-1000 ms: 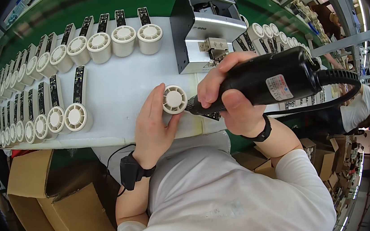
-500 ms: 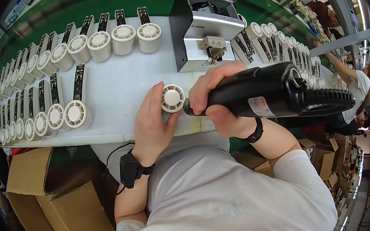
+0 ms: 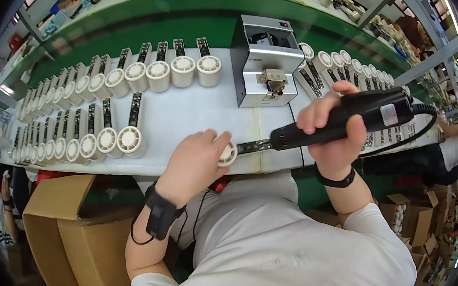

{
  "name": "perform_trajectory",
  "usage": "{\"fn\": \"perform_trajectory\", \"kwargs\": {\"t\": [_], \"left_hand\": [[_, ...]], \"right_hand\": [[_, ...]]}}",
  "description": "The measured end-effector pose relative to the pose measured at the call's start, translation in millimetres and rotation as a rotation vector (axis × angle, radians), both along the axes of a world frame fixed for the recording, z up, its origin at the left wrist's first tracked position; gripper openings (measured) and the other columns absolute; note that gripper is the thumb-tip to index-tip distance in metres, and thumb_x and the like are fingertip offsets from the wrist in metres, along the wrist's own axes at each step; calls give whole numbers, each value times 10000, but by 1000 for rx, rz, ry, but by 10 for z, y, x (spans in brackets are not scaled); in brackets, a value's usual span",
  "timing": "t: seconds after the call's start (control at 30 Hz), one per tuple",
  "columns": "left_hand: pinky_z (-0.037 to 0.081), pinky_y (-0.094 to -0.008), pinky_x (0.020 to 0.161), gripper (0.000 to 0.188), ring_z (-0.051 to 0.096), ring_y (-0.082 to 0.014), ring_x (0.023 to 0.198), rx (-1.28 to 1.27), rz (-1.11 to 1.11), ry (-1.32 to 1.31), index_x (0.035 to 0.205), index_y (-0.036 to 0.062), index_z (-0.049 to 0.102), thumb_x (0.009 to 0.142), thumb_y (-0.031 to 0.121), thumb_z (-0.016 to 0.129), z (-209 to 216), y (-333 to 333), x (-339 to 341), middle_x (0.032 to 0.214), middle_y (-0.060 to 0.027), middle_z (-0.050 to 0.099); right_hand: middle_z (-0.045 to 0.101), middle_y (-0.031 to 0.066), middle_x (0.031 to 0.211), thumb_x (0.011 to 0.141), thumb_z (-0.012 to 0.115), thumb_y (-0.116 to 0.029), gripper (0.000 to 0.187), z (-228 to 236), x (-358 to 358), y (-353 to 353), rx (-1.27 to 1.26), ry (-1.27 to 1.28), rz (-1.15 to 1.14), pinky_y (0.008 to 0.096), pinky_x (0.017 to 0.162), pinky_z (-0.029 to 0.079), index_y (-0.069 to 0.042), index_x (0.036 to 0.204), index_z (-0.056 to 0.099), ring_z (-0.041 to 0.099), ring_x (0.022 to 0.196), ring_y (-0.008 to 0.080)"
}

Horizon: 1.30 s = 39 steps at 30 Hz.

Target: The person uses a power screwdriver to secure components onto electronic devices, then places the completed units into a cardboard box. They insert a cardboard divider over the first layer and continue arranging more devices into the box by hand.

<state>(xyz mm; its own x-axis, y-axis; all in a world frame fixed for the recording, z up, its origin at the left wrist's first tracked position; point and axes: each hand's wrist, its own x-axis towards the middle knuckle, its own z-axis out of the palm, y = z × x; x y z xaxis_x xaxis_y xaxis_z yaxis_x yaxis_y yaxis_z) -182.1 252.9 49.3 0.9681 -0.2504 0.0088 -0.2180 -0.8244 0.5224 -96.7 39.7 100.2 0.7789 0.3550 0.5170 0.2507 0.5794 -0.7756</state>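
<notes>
My left hand (image 3: 197, 160) is closed around the round vented head of a white plastic housing (image 3: 227, 154), whose head is partly hidden by the fingers. Its handle, with a dark circuit board (image 3: 253, 146), points right. My right hand (image 3: 333, 132) grips a black corded electric screwdriver (image 3: 368, 114), held roughly level. The tool's front end lies at the far end of the circuit board; whether it touches the board I cannot tell. A black band sits on each of my wrists.
Several similar white housings (image 3: 158, 76) stand in rows on the left of the white worktop (image 3: 181, 114), more to the right. A silver-grey machine (image 3: 265, 61) stands behind my hands. An open cardboard box (image 3: 61, 216) sits below left. Other people are at the side edges.
The housing has turned in my left hand, so its circuit-board handle now shows, pointing right. My right hand and the screwdriver have moved right, away from the round head. The view has shifted too.
</notes>
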Motion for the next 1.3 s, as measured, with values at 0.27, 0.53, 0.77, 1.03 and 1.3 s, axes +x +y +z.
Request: {"fn": "perform_trajectory", "kwargs": {"t": [0.27, 0.53, 0.77, 1.03, 1.3], "left_hand": [[317, -524, 1015, 519, 531, -340, 992, 333, 489, -557, 970, -8, 551, 611, 267, 805, -140, 462, -295, 980, -158, 576], [277, -528, 1049, 544, 450, -388, 1149, 478, 808, -491, 1057, -49, 525, 687, 270, 764, -401, 254, -166, 1160, -196, 523], [324, -498, 1024, 662, 386, -426, 1233, 96, 341, -663, 1239, -38, 421, 700, 143, 761, -177, -654, 391, 1304, -253, 438], [343, -444, 1028, 582, 376, -410, 1237, -158, -381, -544, 1261, -37, 421, 719, 32, 622, -531, -2703, 1962, 1310, -259, 399], [396, -417, 977, 566, 460, -413, 1147, -343, -427, -301, 1208, -44, 438, 686, 29, 646, -542, -2831, 2116, 1217, -269, 451]], "right_hand": [[481, 50, 694, 872, 539, -418, 459, -197, 72, -436, 38, 106, -146, 342, 598, 422, -62, 1134, 420, 477, 579, 180], [532, 78, 690, 854, 591, -292, 406, -353, 21, -546, 63, 278, -148, 352, 615, 471, -24, 1108, 423, 540, 611, 197], [578, 96, 719, 829, 653, -208, 419, -385, -69, -966, -65, 288, 9, 314, 643, 483, -8, 1116, 421, 576, 654, 176], [583, 86, 708, 812, 692, -191, 435, -99, -271, -1315, -154, 172, 149, 293, 632, 479, -9, 1107, 430, 579, 668, 157], [571, 80, 682, 811, 706, -262, 458, -103, -341, -1401, -155, 271, 16, 305, 609, 480, -18, 1090, 437, 574, 634, 172]]}}
